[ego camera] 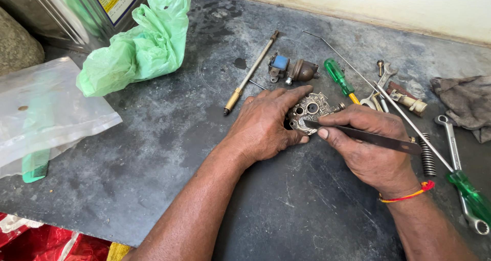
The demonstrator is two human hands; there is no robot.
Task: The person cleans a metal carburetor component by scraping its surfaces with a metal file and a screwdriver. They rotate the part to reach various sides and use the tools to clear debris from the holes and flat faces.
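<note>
Forearms reach over a dark slab. Left hand pins a holed metal plate flat; right hand pinches a thin blade against it. The blade may slip toward the left fingers. Screwdriver, spring and wrench crowd the right; open room lies left.

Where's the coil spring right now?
In the head view the coil spring lies on the slab right of the right hand, beside the tip of the flat blade it holds.
</note>
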